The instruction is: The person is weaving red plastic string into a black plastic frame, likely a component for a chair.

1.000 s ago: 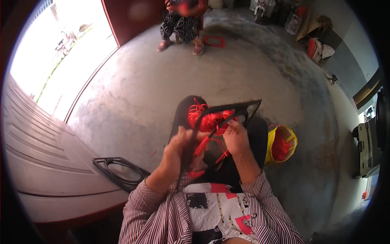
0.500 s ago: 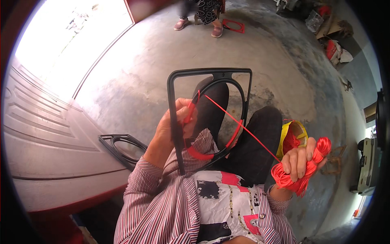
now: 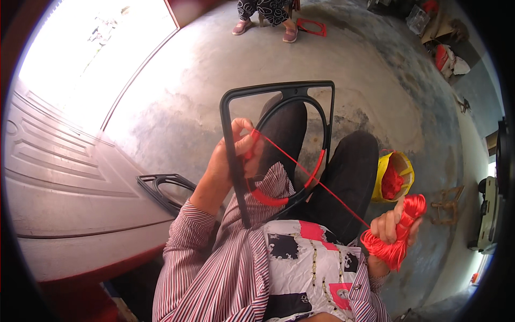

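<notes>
A black frame (image 3: 279, 87) with a ring inside a squarish outline stands upright over my lap. Red cord is wound round parts of the ring, at its left, bottom and lower right. My left hand (image 3: 238, 147) is closed on the ring's left side, with fingers at the red wrapping. From there a single red strand runs taut down to the right. My right hand (image 3: 390, 225), at the lower right, is wrapped round a bundle of red cord (image 3: 396, 248), from which this strand comes.
A yellow container (image 3: 410, 166) with red stuff in it stands right of my knee. More black frames (image 3: 161, 188) lie at the left beside a pale panelled door (image 3: 64, 161). Across the floor another person (image 3: 268, 13) sits near a red frame (image 3: 312, 27).
My right hand has moved slightly down with the cord bundle, which has tilted more upright. The strand now leaves the ring lower, near my left fingers. The view has shifted a little.
</notes>
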The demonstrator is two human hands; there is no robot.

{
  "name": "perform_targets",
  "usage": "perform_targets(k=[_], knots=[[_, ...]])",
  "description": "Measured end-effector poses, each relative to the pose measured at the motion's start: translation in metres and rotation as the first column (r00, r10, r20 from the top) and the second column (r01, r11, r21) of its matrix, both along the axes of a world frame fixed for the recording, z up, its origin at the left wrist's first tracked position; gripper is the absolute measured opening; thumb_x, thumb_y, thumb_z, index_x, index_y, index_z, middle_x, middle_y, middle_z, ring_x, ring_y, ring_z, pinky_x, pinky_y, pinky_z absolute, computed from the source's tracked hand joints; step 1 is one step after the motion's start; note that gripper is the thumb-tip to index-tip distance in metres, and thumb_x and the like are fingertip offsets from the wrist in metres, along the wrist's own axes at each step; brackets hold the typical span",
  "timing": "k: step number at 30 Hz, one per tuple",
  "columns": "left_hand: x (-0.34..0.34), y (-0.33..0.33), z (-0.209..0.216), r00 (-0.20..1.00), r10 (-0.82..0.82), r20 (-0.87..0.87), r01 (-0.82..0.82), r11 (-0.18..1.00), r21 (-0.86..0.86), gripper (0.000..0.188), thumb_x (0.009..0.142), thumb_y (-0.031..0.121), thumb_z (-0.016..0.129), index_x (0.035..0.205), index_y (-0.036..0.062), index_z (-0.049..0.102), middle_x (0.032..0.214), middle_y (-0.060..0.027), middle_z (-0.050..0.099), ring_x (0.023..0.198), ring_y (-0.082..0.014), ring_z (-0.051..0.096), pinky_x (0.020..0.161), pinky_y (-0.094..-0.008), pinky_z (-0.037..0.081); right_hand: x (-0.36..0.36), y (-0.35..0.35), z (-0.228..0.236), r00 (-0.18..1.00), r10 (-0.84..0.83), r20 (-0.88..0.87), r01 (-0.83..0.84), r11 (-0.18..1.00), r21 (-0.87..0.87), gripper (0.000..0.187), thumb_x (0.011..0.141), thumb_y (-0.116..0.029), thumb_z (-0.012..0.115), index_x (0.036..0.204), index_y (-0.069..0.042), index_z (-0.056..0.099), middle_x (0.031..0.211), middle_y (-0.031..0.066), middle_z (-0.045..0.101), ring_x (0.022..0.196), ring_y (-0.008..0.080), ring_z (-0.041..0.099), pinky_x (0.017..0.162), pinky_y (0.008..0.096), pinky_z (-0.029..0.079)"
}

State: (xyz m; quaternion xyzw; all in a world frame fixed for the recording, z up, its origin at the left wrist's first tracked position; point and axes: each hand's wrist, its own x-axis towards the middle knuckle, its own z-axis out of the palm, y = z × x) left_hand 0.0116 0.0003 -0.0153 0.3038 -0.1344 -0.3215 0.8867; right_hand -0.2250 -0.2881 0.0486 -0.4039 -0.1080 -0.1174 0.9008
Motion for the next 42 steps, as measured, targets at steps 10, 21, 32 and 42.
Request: perform_targets(k=[10, 21, 32, 42], knots=[[-0.007, -0.002, 0.015, 0.985, -0.067, -0.158, 0.090, 0.986, 0.141, 0.044, 0.100, 0.044, 0.047, 0.091, 0.0022, 0.056, 0.057, -0.0004, 0.042, 0.045, -0.0081, 0.039, 0.035, -0.0214, 0.031, 0.004, -0.010, -0.014, 0.995, -0.042, -0.091, 0.046, 0.998, 0.048, 0.047, 0.102, -0.047, 0.036, 0.110, -0.002, 0.044, 0.055, 0.0010, 0.045, 0.039, 0.0101, 0.036, 0.047, 0.0282, 0.030], [-0.012, -0.002, 0.016, 0.949, -0.208, -0.236, 0.230, 0.971, 0.071, 0.045, 0.098, 0.048, 0.050, 0.080, 0.0065, 0.046, 0.063, -0.0029, 0.042, 0.046, -0.0087, 0.039, 0.039, -0.0236, 0.032, 0.007, -0.017, -0.012, 0.991, -0.056, -0.117, 0.065, 0.995, 0.071, 0.050, 0.102, -0.048, 0.035, 0.113, 0.000, 0.045, 0.054, 0.0009, 0.044, 0.038, 0.0102, 0.036, 0.045, 0.0279, 0.029], [-0.014, 0.007, 0.019, 0.962, -0.136, -0.238, 0.140, 0.990, -0.001, 0.038, 0.100, 0.039, 0.049, 0.101, 0.0020, 0.057, 0.065, -0.0027, 0.047, 0.044, -0.0081, 0.038, 0.038, -0.0231, 0.030, 0.008, -0.013, -0.017, 0.982, -0.053, -0.184, 0.068, 0.995, 0.073, 0.048, 0.101, -0.046, 0.038, 0.109, 0.000, 0.045, 0.055, 0.0009, 0.044, 0.039, 0.0101, 0.035, 0.046, 0.0271, 0.029], [-0.016, -0.001, 0.025, 0.971, 0.069, -0.228, -0.029, 0.985, 0.173, 0.031, 0.097, 0.031, 0.050, 0.102, 0.0003, 0.055, 0.073, -0.0064, 0.053, 0.044, -0.0099, 0.040, 0.038, -0.0244, 0.034, 0.029, -0.024, -0.050, 0.954, -0.080, -0.288, 0.091, 0.996, 0.024, 0.042, 0.102, -0.043, 0.038, 0.103, -0.003, 0.048, 0.056, 0.0012, 0.044, 0.041, 0.0108, 0.035, 0.047, 0.0265, 0.030]])
